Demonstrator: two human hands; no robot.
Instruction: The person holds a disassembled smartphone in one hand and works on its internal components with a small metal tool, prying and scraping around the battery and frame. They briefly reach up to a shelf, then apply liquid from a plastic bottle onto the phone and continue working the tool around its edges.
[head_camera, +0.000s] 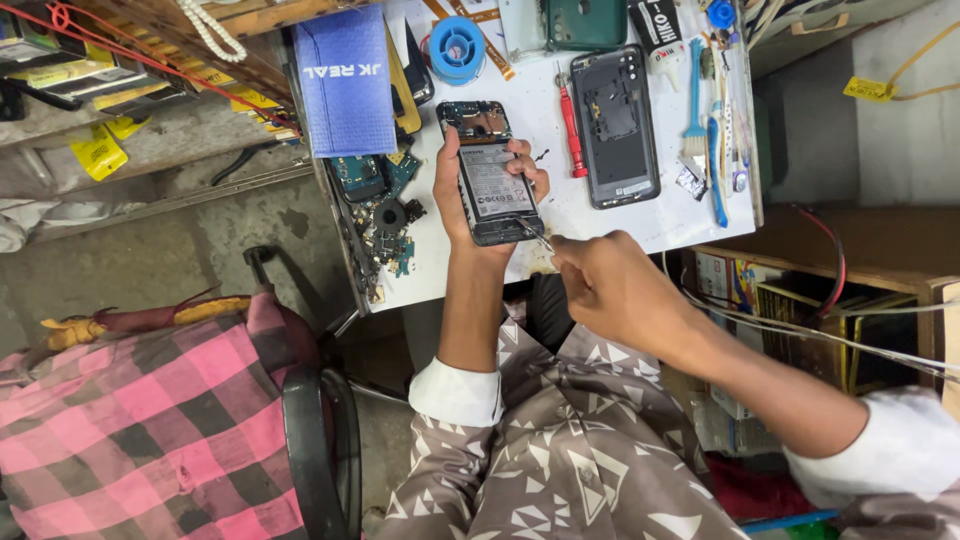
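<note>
Metal tweezers (533, 233) pinched by right hand (610, 285), left hand (462, 195) cradling opened phone (490, 172).

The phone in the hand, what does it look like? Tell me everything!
The phone is black and its back cover is off, so its insides show: a grey battery with a label in the middle and a brownish circuit board at the top end. It lies back-up above the white table. The left hand grips its sides. The right hand pokes a thin metal tool at its bottom end.
</note>
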